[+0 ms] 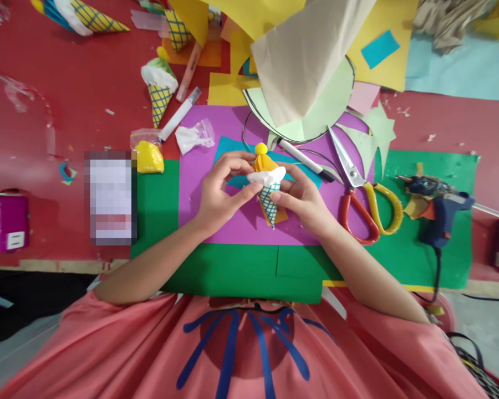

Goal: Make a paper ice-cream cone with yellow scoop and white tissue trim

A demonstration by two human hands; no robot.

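A small ice-cream cone craft (269,200) is held over the purple sheet, its tip pointing down toward me. It has a yellow cone with blue crossed lines, a white ruffled rim, an orange-yellow top and a yellow ball. My left hand (222,191) pinches the white rim from the left. On the right side, the fingers of my right hand (303,197) close on the cone, thumb on its front. Blue paper (227,149) and part of an orange piece lie beneath the craft.
Scissors (357,183), a black-capped marker (301,158) and a glue gun (441,213) lie to the right. Leftward are a phone (111,199), a bag of yellow clay (148,157), a white clay bag (194,136) and another cone craft (159,91). Paper scraps cover the back.
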